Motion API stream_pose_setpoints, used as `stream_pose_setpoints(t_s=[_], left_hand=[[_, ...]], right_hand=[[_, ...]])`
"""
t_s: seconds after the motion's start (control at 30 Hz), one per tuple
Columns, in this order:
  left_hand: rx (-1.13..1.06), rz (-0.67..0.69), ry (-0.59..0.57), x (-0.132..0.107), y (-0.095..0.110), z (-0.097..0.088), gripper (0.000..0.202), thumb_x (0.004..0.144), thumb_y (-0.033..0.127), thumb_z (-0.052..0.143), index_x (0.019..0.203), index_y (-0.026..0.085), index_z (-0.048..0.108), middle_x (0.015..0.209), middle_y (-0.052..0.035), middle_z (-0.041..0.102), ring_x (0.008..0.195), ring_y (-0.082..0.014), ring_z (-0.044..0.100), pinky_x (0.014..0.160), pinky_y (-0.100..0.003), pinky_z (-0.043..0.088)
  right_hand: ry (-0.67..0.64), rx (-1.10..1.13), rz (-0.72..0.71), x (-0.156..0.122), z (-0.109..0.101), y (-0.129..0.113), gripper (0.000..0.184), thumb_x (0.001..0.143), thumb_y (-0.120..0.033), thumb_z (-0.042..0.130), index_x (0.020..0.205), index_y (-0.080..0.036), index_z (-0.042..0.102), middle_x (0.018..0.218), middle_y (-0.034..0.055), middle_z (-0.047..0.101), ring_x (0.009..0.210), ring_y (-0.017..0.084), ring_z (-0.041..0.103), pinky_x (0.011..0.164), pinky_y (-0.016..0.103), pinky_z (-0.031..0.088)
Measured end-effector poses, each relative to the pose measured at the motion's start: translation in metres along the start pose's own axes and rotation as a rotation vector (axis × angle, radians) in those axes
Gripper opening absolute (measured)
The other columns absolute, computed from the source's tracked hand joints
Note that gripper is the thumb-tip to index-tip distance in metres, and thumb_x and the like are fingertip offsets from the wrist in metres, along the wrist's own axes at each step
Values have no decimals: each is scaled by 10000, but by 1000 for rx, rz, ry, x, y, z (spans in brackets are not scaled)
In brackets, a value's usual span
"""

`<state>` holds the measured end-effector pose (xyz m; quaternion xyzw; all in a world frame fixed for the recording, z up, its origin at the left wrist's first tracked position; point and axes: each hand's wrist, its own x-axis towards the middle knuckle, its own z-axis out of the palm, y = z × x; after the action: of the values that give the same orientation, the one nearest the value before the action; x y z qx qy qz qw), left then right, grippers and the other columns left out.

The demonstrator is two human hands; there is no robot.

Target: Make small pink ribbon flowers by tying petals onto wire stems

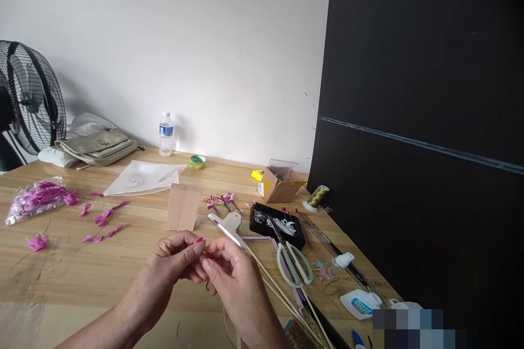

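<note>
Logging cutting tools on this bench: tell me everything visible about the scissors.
The scissors have two pale, whitish-green loop handles, plastic by the look, and dark, metal-looking blades. The handles sit toward the wearer, spread apart; the blades point away and a little left, with their tips over the black tray. Whether they rest on its rim, and how far the blades are open, is hard to tell. The right hand, to their left, does not touch them.
</note>
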<state>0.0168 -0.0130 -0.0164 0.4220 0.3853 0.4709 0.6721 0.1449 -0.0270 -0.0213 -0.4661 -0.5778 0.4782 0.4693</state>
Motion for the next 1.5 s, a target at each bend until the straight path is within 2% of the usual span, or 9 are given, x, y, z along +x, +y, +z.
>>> stream_pose_setpoints(t_s=[0.13, 0.27, 0.4, 0.6, 0.73, 0.93, 1.2, 1.33, 1.5], left_hand=[[88, 125, 99, 5, 5, -3, 236, 691, 339, 713, 548, 181, 611, 509, 64, 481, 464, -76, 362, 474, -196, 288], [15, 209, 151, 12, 9, -1, 205, 642, 293, 747, 526, 185, 617, 678, 47, 494, 703, -120, 437, 662, -200, 342], [-104, 220, 184, 18, 11, 7, 208, 590, 296, 785, 517, 182, 627, 691, 44, 517, 768, -134, 439, 719, -204, 341], [-304, 170, 180, 27, 15, 14, 211, 550, 282, 823, 556, 174, 641, 642, 31, 596, 735, -134, 495, 748, -225, 394], [-409, 172, 224, 32, 18, 14, 234, 508, 254, 849, 546, 172, 634, 637, 45, 610, 713, -109, 517, 738, -197, 422], [-458, 199, 247, 35, 20, 12, 249, 536, 276, 840, 557, 176, 614, 602, 63, 564, 632, -88, 493, 656, -176, 432], [-398, 243, 223, 31, 18, 15, 231, 581, 311, 804, 571, 168, 623, 590, 40, 591, 611, -103, 484, 600, -181, 416], [-385, 273, 250, 32, 14, 15, 236, 565, 304, 813, 560, 167, 621, 560, 58, 570, 578, -89, 463, 568, -169, 389], [-356, 263, 256, 33, 10, 15, 235, 549, 318, 819, 581, 166, 642, 574, 54, 597, 568, -89, 478, 562, -179, 380]], right_hand=[[47, -113, -36, 1, -3, -4, 40, 704, -142, 530, 715, -174, 552, 611, -29, 540, 550, 110, 504, 508, 209, 407], [105, -237, -137, 7, -6, -13, 138, 689, -74, 500, 620, -175, 563, 568, -51, 490, 546, 100, 452, 527, 203, 365], [182, -384, -286, 15, -7, -17, 188, 681, -25, 482, 591, -178, 543, 579, -43, 489, 568, 107, 462, 534, 203, 363], [448, -491, -640, 22, -4, -7, 216, 762, -30, 441, 742, -201, 571, 877, 62, 616, 735, 159, 599, 606, 245, 477], [481, -494, -874, 22, 1, -1, 285, 796, -2, 431, 873, -232, 581, 820, 38, 644, 736, 148, 637, 647, 225, 506], [353, -345, -653, 29, 15, 4, 282, 781, -29, 443, 872, -220, 630, 837, 57, 703, 724, 188, 661, 623, 278, 539], [396, -200, -304, 45, 31, 1, 92, 787, -188, 542, 748, -187, 625, 660, 17, 628, 524, 135, 550, 453, 224, 442], [471, -374, -437, 41, 32, -2, 221, 814, -174, 486, 612, -191, 574, 591, 8, 551, 518, 131, 532, 459, 218, 431], [475, -684, -714, 29, 24, -2, 300, 865, -93, 366, 721, -196, 609, 943, 98, 637, 666, 143, 645, 550, 219, 498]])
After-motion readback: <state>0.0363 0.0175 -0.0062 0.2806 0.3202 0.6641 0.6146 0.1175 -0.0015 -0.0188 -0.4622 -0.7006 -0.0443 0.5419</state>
